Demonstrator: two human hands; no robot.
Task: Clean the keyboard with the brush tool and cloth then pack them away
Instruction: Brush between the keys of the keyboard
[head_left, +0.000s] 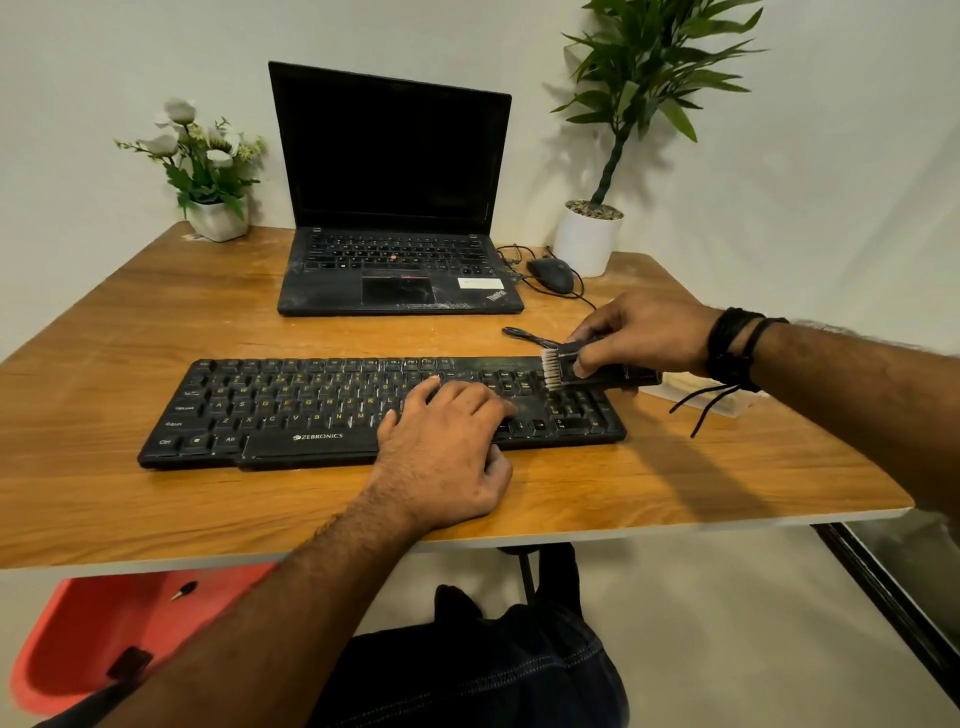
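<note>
A black keyboard (291, 410) with yellow letters lies across the front of the wooden table (156, 499). My left hand (447, 452) rests flat on its right half, fingers spread over the keys. My right hand (639, 332) grips a black brush tool (602, 369) by its body, its white bristles (550, 369) pointing left just above the number pad at the keyboard's right end. A pale folded cloth (701, 395) lies on the table to the right of the keyboard, partly hidden by my right wrist.
An open black laptop (395, 208) stands behind the keyboard. A mouse (550, 274) with its cable lies right of it. A flower pot (218, 218) sits back left, a potted plant (587, 239) back right. A red chair (88, 634) stands under the table's left.
</note>
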